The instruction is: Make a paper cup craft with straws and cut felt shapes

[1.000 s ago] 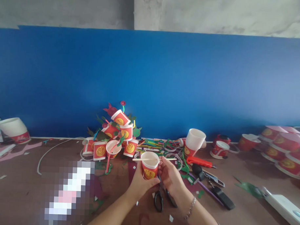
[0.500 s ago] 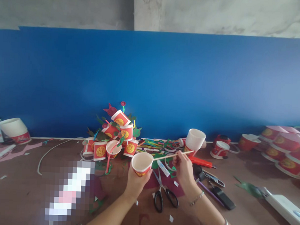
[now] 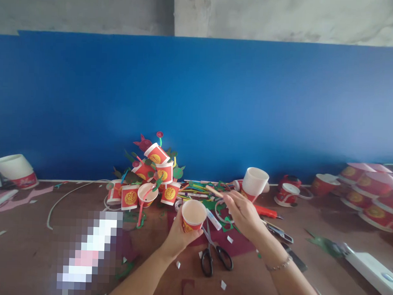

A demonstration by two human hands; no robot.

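Observation:
My left hand (image 3: pixel 177 239) is wrapped round a red paper cup (image 3: pixel 194 213), whose white mouth faces up and toward me. In my right hand (image 3: pixel 244 209) is a thin wooden chopstick (image 3: pixel 213 191), its near part hidden by the fingers. The chopstick's tip points up and left, apart from the cup's rim. Just below the cup lie black-handled scissors (image 3: pixel 208 251) with blades pointing away. A white glue stick (image 3: pixel 213 220) lies between the two hands, on dark red paper (image 3: pixel 241 248).
Left of centre stands a pile of decorated red cups (image 3: pixel 130 197). Coloured straws (image 3: pixel 195 187) lie along the wall. A tall stack of white-rimmed cups (image 3: pixel 255 180) stands behind my right hand. An orange-red tool (image 3: pixel 265 211) lies there; more cups (image 3: pixel 375 201) are piled far right.
The chopstick has come away from the cup's rim and swung upward. My right hand has turned over it. The cup has shifted slightly right and sits more upright in my left hand.

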